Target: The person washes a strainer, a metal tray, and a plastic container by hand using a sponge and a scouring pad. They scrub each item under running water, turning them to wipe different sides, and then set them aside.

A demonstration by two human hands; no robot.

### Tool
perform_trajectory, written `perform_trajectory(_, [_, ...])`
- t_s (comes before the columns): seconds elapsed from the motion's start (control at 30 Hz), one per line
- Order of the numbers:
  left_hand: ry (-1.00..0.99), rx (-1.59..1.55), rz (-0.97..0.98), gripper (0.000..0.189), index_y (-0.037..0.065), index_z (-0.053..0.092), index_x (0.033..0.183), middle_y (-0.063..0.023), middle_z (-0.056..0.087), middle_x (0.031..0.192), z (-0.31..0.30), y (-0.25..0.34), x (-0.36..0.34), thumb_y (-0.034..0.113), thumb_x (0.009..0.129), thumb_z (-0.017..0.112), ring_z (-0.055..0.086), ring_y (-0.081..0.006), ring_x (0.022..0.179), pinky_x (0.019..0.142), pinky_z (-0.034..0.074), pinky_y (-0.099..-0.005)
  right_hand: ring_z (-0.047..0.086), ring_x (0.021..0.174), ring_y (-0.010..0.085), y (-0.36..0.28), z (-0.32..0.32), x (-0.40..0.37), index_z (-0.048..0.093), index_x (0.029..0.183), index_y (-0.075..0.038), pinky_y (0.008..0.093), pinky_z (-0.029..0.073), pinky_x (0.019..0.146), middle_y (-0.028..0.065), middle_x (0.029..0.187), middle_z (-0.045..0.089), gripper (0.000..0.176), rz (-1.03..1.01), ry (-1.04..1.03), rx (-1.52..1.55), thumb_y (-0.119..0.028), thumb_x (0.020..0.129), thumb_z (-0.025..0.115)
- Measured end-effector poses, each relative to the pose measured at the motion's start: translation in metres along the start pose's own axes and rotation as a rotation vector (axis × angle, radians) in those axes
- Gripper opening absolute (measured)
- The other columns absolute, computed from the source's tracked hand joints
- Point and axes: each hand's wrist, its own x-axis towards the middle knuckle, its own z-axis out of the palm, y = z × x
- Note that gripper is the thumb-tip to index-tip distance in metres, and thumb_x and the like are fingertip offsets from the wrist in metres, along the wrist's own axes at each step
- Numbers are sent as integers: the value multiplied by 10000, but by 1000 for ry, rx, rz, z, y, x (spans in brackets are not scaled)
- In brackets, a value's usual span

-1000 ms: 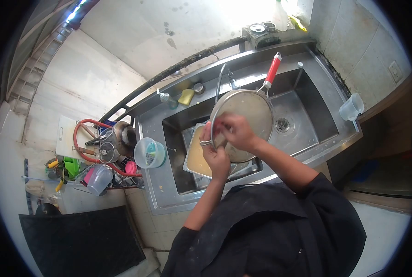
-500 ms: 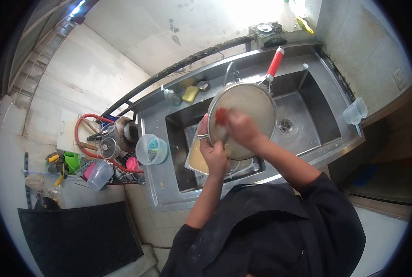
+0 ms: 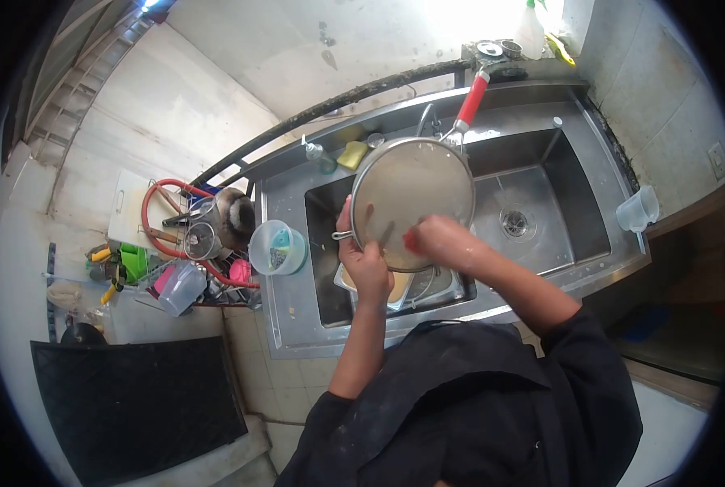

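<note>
A large round mesh strainer [image 3: 415, 183] with a red handle [image 3: 474, 97] is held over the double sink, its handle pointing up and to the right. My left hand [image 3: 365, 264] grips its rim at the lower left, near the small wire hook. Against the lower part of the mesh, my right hand [image 3: 448, 242] is closed round a red scrubbing pad [image 3: 412, 241], mostly hidden by the fingers. Below the strainer, a container with something yellowish [image 3: 401, 288] shows in the left basin.
A clear tub [image 3: 275, 253] stands on the left counter. Behind the basin are a soap pump bottle [image 3: 319, 156] and a yellow sponge [image 3: 351, 154]. A rack with pots [image 3: 234, 219] is at the left, a plastic jug [image 3: 638, 209] at the right edge.
My right hand has moved the red pad from the strainer's upper left down to its lower edge. The strainer sits further left over the sink, and the camera view has shifted slightly.
</note>
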Motion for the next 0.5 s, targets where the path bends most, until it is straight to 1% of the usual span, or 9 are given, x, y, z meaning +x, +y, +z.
perform_trajectory(0.03, [13,2,-1,769,55,439,1446,-100,469,1446,-2,4,-1,-240,743,342,468,-239,1345,1111,424,-384,665,824,377,5,-4,0,664,903,-21,462,531,771,205,863,659,125,121,-143,-148,-108,856,589])
perform_trajectory(0.07, [-17,87,56,756,53,464,1430,-100,460,1452,-3,7,-2,-238,744,340,461,-237,1350,1122,407,-374,679,794,361,31,17,5,674,817,-11,453,548,719,190,844,672,131,41,242,-112,-105,854,590])
perform_trajectory(0.17, [-118,362,256,723,41,490,1406,-108,439,1464,5,14,2,-230,755,334,451,-243,1356,1105,431,-375,703,796,311,14,-24,25,708,805,-39,400,572,656,164,852,684,147,57,461,-431,-107,863,591])
perform_trajectory(0.2, [-189,559,388,702,32,491,1399,-117,427,1469,10,17,2,-224,765,329,448,-251,1357,1076,472,-386,703,796,311,14,-21,24,708,805,-39,400,572,656,164,852,684,147,51,454,-431,-107,863,591])
perform_trajectory(0.27, [-157,523,418,680,22,516,1375,-120,416,1475,23,25,0,-225,767,337,445,-248,1359,1083,463,-371,713,806,327,18,-14,21,729,770,-37,397,578,656,164,821,699,162,242,91,-685,-101,842,600])
perform_trajectory(0.3, [-139,487,451,660,11,541,1352,-123,405,1481,27,27,0,-225,768,345,441,-245,1361,1090,453,-356,713,806,327,18,-13,18,729,770,-37,397,578,656,164,821,699,162,244,93,-687,-101,842,600])
perform_trajectory(0.4, [-176,535,447,655,3,550,1341,-126,423,1470,20,13,-2,-225,757,360,445,-250,1359,1091,447,-354,717,813,339,11,-8,12,741,793,-21,377,585,707,177,860,714,166,267,0,-581,-70,844,591])
perform_trajectory(0.47, [-171,538,463,657,2,552,1339,-130,428,1470,19,9,-1,-224,751,365,446,-251,1358,1092,443,-359,710,806,352,-1,7,14,732,807,10,389,575,747,205,895,715,186,295,-78,-190,-78,862,578])
perform_trajectory(0.5, [-164,542,484,659,1,553,1337,-135,433,1469,20,8,1,-222,745,370,447,-252,1357,1093,440,-364,710,806,352,-2,10,15,732,807,10,389,575,747,205,895,715,186,298,-72,-190,-78,862,578])
